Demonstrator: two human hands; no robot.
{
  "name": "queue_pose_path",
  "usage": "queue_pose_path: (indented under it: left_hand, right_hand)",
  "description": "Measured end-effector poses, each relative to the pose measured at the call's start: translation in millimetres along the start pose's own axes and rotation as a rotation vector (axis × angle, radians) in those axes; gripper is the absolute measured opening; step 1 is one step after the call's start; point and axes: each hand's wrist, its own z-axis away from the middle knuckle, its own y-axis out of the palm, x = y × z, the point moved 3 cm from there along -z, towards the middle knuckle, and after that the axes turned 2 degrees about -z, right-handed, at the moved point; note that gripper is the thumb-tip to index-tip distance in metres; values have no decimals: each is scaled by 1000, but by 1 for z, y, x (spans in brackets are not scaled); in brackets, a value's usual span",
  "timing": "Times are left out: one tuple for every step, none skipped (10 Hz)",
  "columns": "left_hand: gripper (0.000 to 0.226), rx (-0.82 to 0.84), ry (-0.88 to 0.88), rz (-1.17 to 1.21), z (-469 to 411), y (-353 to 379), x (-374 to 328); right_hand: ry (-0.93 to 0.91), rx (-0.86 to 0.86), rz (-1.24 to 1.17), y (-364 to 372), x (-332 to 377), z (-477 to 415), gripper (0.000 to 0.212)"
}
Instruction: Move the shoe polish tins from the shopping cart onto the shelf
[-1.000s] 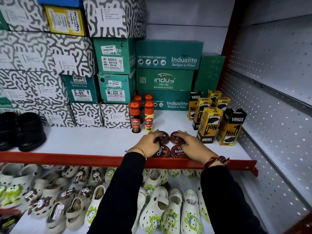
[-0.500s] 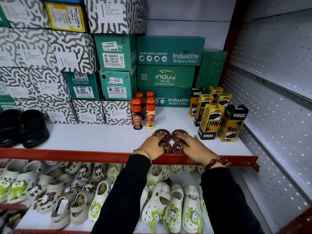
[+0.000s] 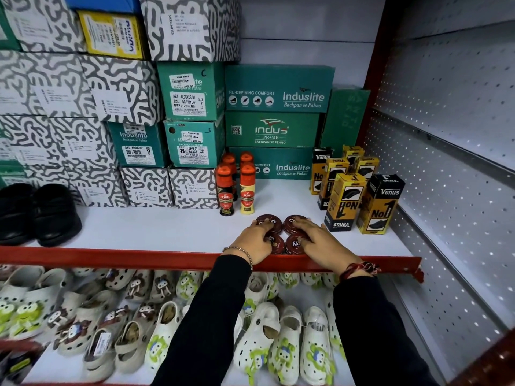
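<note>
Several round dark-red shoe polish tins [image 3: 269, 219] lie flat in a tight square block on the white shelf [image 3: 156, 227], just behind its red front rail [image 3: 111, 256]. My left hand [image 3: 255, 240] lies over the two left tins, fingers curled on their lids. Covering the two right tins is my right hand [image 3: 323, 243], fingers spread across them. Both front tins [image 3: 293, 243] are partly hidden under my palms. The shopping cart is out of view.
Kiwi polish bottles [image 3: 236, 190] stand right behind the tins. Yellow and black Venus boxes [image 3: 359, 201] stand close on the right. Stacked shoe boxes [image 3: 192, 118] fill the back, black shoes [image 3: 41, 213] sit far left. White clogs [image 3: 278, 338] fill the lower shelf.
Both hands have slid the block of tins slightly deeper onto the shelf, away from the red rail. The camera has moved a little closer.
</note>
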Motion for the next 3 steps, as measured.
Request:
queue_pose_path:
  left_hand:
    - [62,-56,44,29,2,-8,-2]
    - [60,-258,173,30,2,-37,-18]
    - [59,-424,274,-57,3,-65,-41]
  right_hand:
    - [-50,-96,-57,-13,4,5,53]
    - [-157,-321,-90,-51,20,9,51]
    - [-232,-508,22,-81,40,10,52]
